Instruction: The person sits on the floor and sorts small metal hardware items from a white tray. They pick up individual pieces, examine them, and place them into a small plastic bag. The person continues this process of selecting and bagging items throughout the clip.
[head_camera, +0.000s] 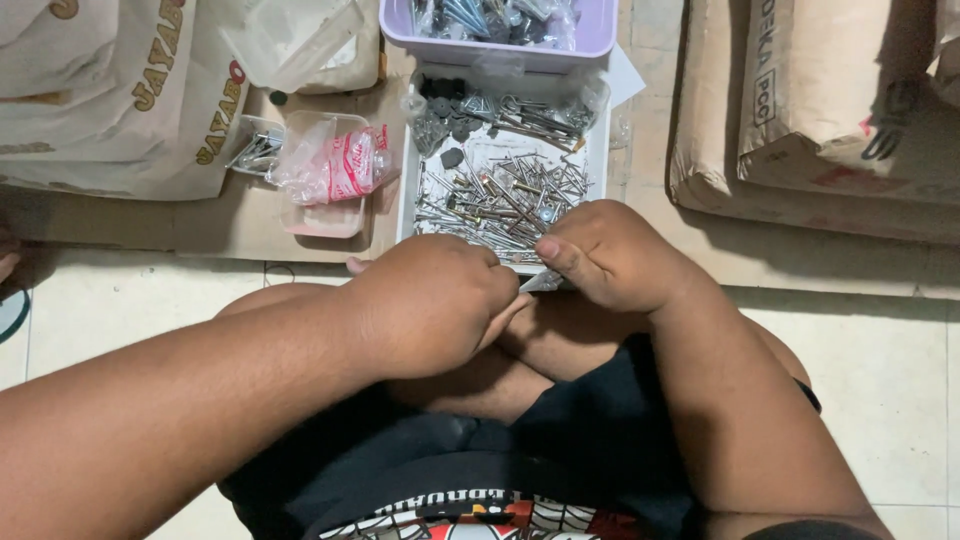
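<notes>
Two bare hands meet over the near edge of a white tray heaped with loose nails and screws, as a person sits cross-legged on a tiled floor. The right hand is curled, its thumb pressed down on a small silvery metal piece that juts toward the left hand. The left hand is balled into a loose fist, knuckles up, closing on the other end of that piece; its fingertips are hidden beneath the hand, so the exact grip cannot be told. The metal piece lies between the two hands, its long axis running roughly left to right and tilted slightly up toward the right thumb, just at the tray's near rim and above the person's knees. Both hands touch or nearly touch it, and neither is clearly nearer. The heap of nails lies just beyond the knuckles, away from the body. Farther off stands a lilac tub of more hardware; a clear plastic box with a crumpled bag sits left of the tray on cardboard.
</notes>
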